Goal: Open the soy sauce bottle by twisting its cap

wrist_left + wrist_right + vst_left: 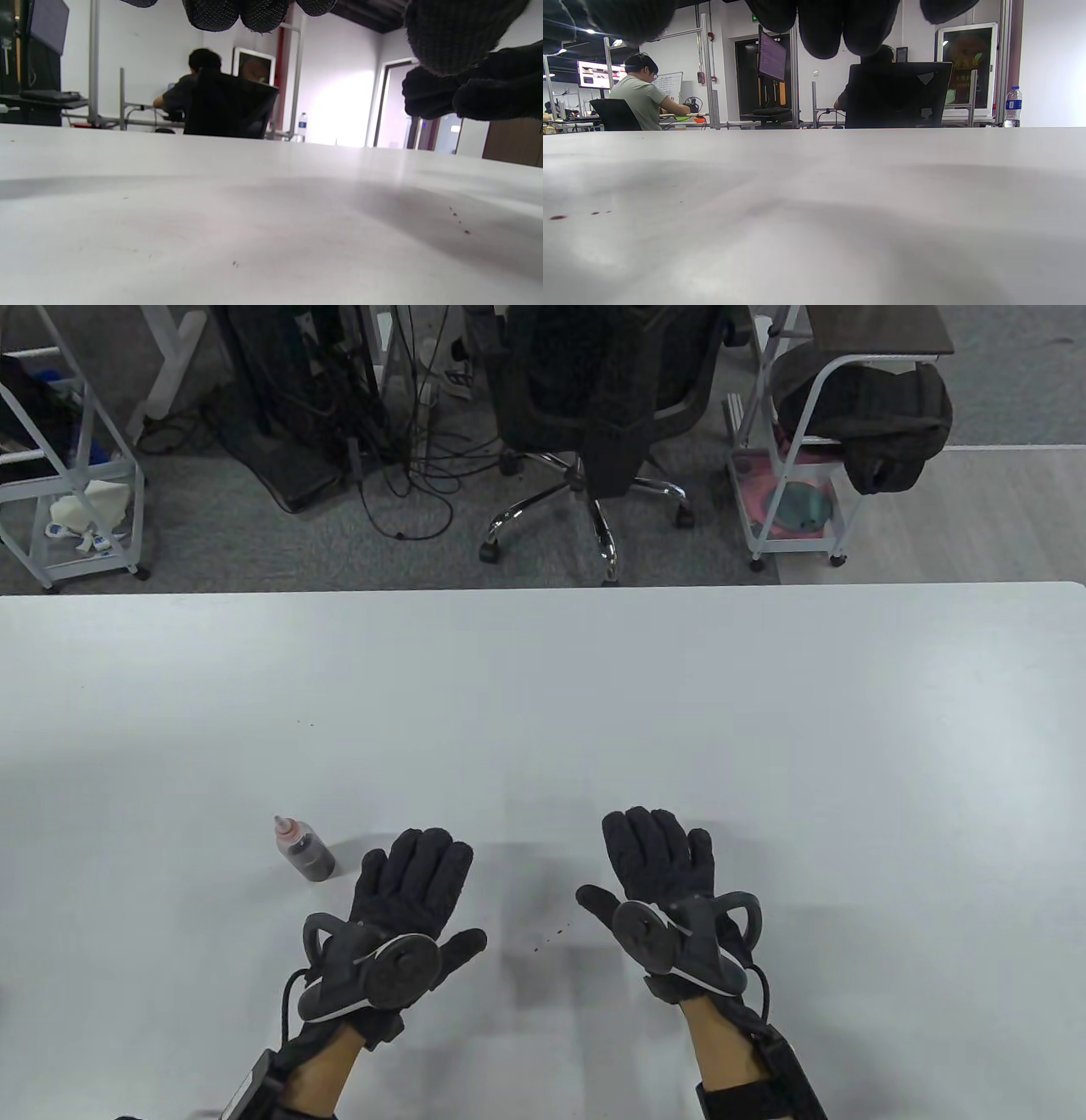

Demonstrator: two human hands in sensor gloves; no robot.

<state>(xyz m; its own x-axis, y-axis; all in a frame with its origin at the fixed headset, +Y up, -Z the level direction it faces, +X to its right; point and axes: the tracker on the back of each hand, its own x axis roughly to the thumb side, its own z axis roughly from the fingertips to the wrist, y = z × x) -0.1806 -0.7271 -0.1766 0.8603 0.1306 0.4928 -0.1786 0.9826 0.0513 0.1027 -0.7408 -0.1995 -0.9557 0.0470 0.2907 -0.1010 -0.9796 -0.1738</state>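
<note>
The soy sauce bottle [304,853] stands capped on the white table [764,712], just left of the left hand [407,891]. Both it and the right hand [657,861] lie flat, fingers spread, gripping nothing.

No readable text, labels too small, distant screens blurred

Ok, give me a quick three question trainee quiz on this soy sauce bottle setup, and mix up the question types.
1. True or false: the left hand grips the soy sauce bottle.
2. Multiple choice: the bottle stands A) beside the left hand, B) beside the right hand, C) between the hands.
3. Fill in: the small dark specks on the table lie between the two ____.

Key: 1 false, both hands are spread flat, holding nothing; 2 A; 3 hands.
</note>
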